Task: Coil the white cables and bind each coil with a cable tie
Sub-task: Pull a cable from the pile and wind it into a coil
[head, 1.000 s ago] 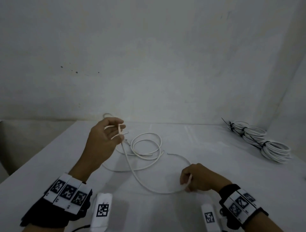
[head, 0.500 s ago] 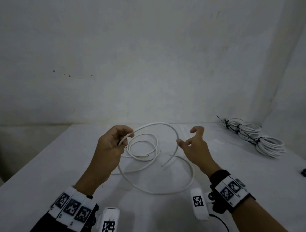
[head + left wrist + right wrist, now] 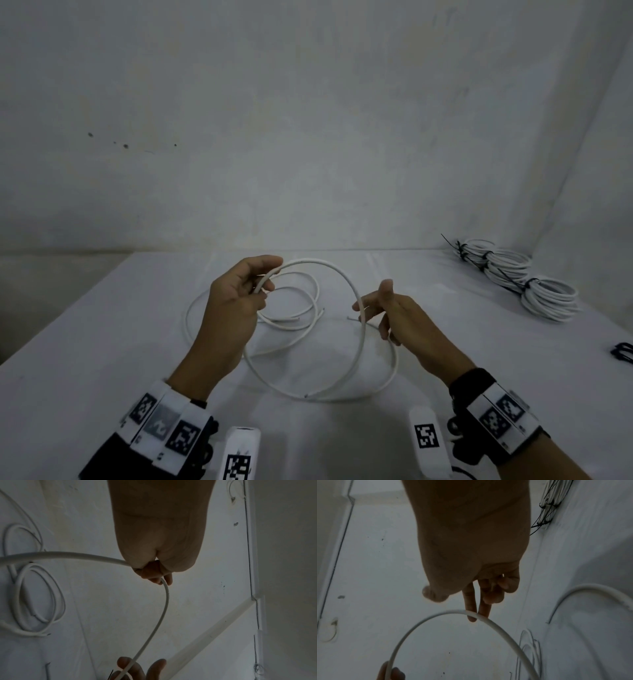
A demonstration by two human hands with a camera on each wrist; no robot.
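My left hand (image 3: pixel 264 290) is raised over the white table (image 3: pixel 102 342) and grips a white cable (image 3: pixel 342 274) near its end, fingers curled round it (image 3: pixel 150 573). From there the cable arcs up and right, then down into a big loop whose bottom lies on the table near me. My right hand (image 3: pixel 369 308) is beside the loop's right side. Its index and middle fingers (image 3: pixel 471 609) are straight and touch the cable, with the thumb held apart. A second loose white cable (image 3: pixel 301 318) lies in loops on the table behind the hands.
Several coils of white cable bound with black ties (image 3: pixel 520 277) lie along the back right corner by the wall. A small black bundle (image 3: pixel 622 354) sits at the table's right edge. The table's left edge drops off beside my left forearm.
A second ago my right hand lay low on the table gripping the cable. It has risen, let go and opened, and its fingers now touch the raised loop. My left hand has kept its grip.
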